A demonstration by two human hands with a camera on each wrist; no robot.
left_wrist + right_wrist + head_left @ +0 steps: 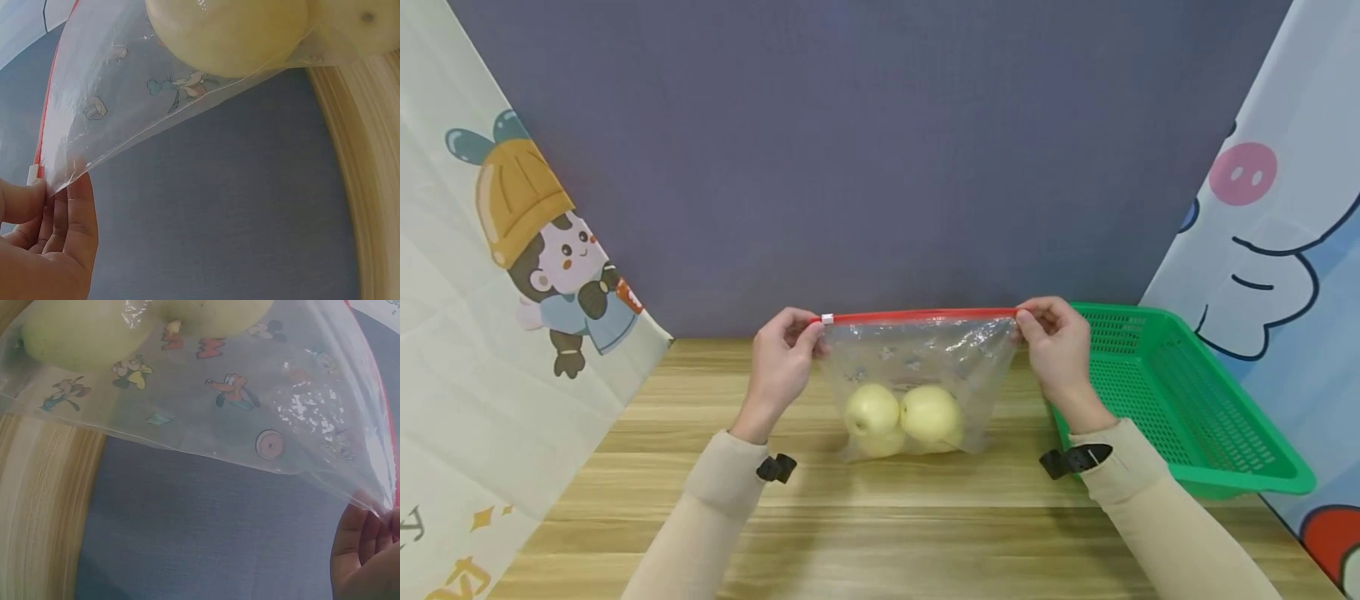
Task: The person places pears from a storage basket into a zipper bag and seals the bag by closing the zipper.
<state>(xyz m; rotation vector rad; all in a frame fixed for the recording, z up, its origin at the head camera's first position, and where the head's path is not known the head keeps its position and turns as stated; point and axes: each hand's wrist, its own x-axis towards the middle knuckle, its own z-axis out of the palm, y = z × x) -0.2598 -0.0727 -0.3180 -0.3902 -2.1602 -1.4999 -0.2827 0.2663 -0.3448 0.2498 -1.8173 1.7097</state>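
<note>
A clear zip bag (917, 367) with a red zip strip (925, 316) and a white slider (827, 319) stands upright on the wooden table (880, 517). Yellow-green apples (901, 417) lie in its bottom. My left hand (786, 354) pinches the bag's top left corner at the slider. My right hand (1054, 342) pinches the top right corner. The strip is stretched straight between them. In the left wrist view the bag (156, 106) and an apple (228, 31) hang above my fingers (56, 219). The right wrist view shows the printed bag (250, 406) and my fingers (369, 550).
A green plastic basket (1180, 400) sits on the table right of my right hand. A grey backdrop (880, 150) stands behind the bag. Cartoon-printed sheets hang at the left (490, 292) and right (1285, 208) sides.
</note>
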